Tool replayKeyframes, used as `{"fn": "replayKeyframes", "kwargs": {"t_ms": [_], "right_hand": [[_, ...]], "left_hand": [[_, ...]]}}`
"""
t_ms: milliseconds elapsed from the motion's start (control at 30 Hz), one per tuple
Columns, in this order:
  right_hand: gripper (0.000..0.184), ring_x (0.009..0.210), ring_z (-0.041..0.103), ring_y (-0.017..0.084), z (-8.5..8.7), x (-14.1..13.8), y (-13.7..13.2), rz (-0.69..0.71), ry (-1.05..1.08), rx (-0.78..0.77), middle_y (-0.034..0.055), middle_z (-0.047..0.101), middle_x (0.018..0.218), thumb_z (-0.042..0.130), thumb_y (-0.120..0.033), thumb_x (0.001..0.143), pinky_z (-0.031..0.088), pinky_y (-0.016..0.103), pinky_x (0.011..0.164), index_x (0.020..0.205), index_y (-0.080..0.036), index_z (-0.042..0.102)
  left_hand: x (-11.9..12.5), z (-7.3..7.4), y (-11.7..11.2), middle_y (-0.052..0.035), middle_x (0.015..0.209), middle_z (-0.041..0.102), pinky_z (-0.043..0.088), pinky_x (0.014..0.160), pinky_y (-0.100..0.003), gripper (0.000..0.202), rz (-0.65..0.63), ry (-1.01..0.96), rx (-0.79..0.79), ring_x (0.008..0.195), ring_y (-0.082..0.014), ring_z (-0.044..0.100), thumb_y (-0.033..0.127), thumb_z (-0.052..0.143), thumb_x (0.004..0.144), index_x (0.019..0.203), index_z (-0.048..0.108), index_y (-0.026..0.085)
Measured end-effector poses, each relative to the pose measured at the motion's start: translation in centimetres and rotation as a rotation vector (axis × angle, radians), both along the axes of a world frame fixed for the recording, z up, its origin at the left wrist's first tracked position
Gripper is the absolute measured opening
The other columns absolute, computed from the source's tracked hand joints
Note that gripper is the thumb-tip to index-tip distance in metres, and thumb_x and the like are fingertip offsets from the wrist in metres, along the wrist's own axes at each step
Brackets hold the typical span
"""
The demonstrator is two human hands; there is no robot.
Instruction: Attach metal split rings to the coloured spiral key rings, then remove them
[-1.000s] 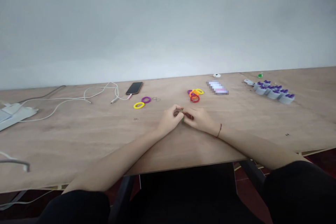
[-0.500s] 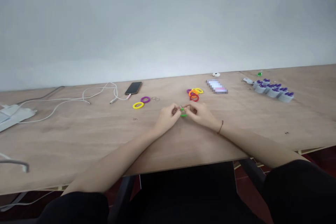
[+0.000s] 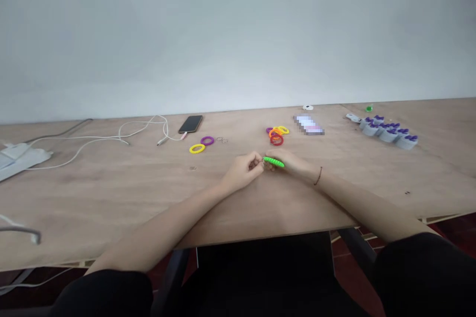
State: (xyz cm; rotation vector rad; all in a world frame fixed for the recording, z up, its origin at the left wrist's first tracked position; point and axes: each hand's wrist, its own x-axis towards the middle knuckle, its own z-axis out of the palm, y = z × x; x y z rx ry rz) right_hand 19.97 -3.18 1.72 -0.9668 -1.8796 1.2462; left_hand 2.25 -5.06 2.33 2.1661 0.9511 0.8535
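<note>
Near the middle of the table my left hand [image 3: 245, 169] pinches a small metal key ring [image 3: 264, 161]. A bright green spiral coil wristband [image 3: 274, 162] hangs at that ring, seen nearly edge-on. My right hand [image 3: 286, 159] is closed around the wristband, its fingertips partly hidden behind it. Just beyond the hands lies a pile of coil wristbands: a red one [image 3: 276, 140], an orange one [image 3: 275, 132], a yellow one [image 3: 283, 130] and a purple one mostly covered. To the left are a yellow wristband [image 3: 197, 148], a purple wristband [image 3: 207, 140] and loose metal rings [image 3: 222, 139].
A dark phone [image 3: 191, 124] with white cables [image 3: 143, 124] lies at the back left. A lit phone [image 3: 309, 125], a white round object [image 3: 308, 107] and several white pots with purple tops [image 3: 388, 133] are to the right. Another metal ring [image 3: 193, 168] lies left of my hands.
The green wristband has turned from lying low under my fingers to edge-on, pointing right. My right hand has shifted slightly right and rolled over; my left still pinches at the ring.
</note>
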Motion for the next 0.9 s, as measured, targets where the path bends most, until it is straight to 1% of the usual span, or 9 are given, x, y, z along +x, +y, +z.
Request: {"fn": "replayKeyframes", "kwargs": {"t_ms": [133, 267, 367, 467, 600, 667, 800, 900], "right_hand": [[0.027, 0.055, 0.044, 0.01, 0.5, 0.7, -0.3, -0.025, -0.002, 0.043, -0.0033, 0.046, 0.058, 0.044, -0.036, 0.083, 0.035, 0.023, 0.052, 0.062, -0.019, 0.043], [0.023, 0.059, 0.046, 0.011, 0.8, 1.1, -0.6, 0.042, -0.066, 0.127, -0.0023, 0.05, 0.064, 0.043, -0.037, 0.085, 0.038, 0.023, 0.055, 0.073, -0.018, 0.048], [0.02, 0.06, 0.047, 0.011, 0.9, 1.1, -0.8, 0.022, -0.101, 0.193, -0.0017, 0.051, 0.067, 0.043, -0.035, 0.085, 0.038, 0.023, 0.056, 0.077, -0.018, 0.05], [0.017, 0.063, 0.047, 0.011, 1.0, 1.0, -1.0, -0.032, -0.107, 0.248, -0.0014, 0.052, 0.07, 0.044, -0.031, 0.084, 0.038, 0.023, 0.058, 0.078, -0.017, 0.051], [0.014, 0.067, 0.047, 0.011, 1.4, 0.8, -1.5, -0.068, -0.106, 0.301, -0.0012, 0.053, 0.073, 0.045, -0.029, 0.083, 0.037, 0.023, 0.06, 0.078, -0.017, 0.051], [0.017, 0.066, 0.047, 0.011, 1.5, 0.7, -1.6, -0.098, -0.124, 0.328, -0.0013, 0.053, 0.072, 0.045, -0.03, 0.084, 0.036, 0.023, 0.06, 0.076, -0.017, 0.052], [0.029, 0.062, 0.046, 0.011, 1.3, 0.4, -1.7, -0.135, -0.172, 0.348, -0.0014, 0.055, 0.066, 0.044, -0.038, 0.086, 0.034, 0.023, 0.056, 0.07, -0.016, 0.057], [0.028, 0.065, 0.05, 0.012, 1.2, 0.2, -1.7, -0.167, -0.152, 0.353, -0.0007, 0.059, 0.069, 0.047, -0.038, 0.084, 0.037, 0.023, 0.058, 0.072, -0.017, 0.061]], "left_hand": [[-0.1, 0.0, 0.1, 0.0057, 0.055, 0.05, 0.036, 0.054, -0.021, 0.007, -0.013, 0.013, -0.048, 0.052, -0.0094, 0.046, 0.025, 0.045, 0.077, 0.074, 0.047, 0.018], [-0.1, 0.0, 0.1, 0.0057, 0.054, 0.049, 0.035, 0.054, -0.022, 0.008, 0.0, 0.035, -0.046, 0.052, -0.0097, 0.045, 0.025, 0.044, 0.077, 0.072, 0.046, 0.018], [0.0, 0.0, 0.1, 0.0054, 0.055, 0.049, 0.034, 0.053, -0.022, 0.008, 0.018, 0.054, -0.042, 0.053, -0.01, 0.044, 0.025, 0.044, 0.075, 0.071, 0.047, 0.018], [0.0, 0.1, 0.2, 0.0054, 0.055, 0.048, 0.033, 0.053, -0.022, 0.006, 0.032, 0.087, -0.043, 0.053, -0.0102, 0.043, 0.023, 0.045, 0.072, 0.069, 0.047, 0.018], [0.1, 0.1, 0.2, 0.0056, 0.056, 0.046, 0.031, 0.053, -0.022, 0.005, 0.064, 0.104, -0.006, 0.054, -0.0101, 0.041, 0.021, 0.045, 0.07, 0.069, 0.048, 0.018], [0.1, 0.1, 0.2, 0.0059, 0.055, 0.044, 0.03, 0.053, -0.022, 0.005, 0.072, 0.09, 0.021, 0.053, -0.0099, 0.04, 0.02, 0.045, 0.07, 0.069, 0.049, 0.018], [0.1, 0.1, 0.3, 0.0059, 0.055, 0.043, 0.03, 0.053, -0.022, 0.005, 0.094, 0.067, 0.048, 0.053, -0.0096, 0.039, 0.02, 0.045, 0.07, 0.068, 0.048, 0.017], [0.1, 0.0, 0.3, 0.0059, 0.055, 0.041, 0.03, 0.053, -0.022, 0.006, 0.098, 0.062, 0.043, 0.053, -0.0098, 0.038, 0.021, 0.045, 0.071, 0.069, 0.048, 0.017]]}}
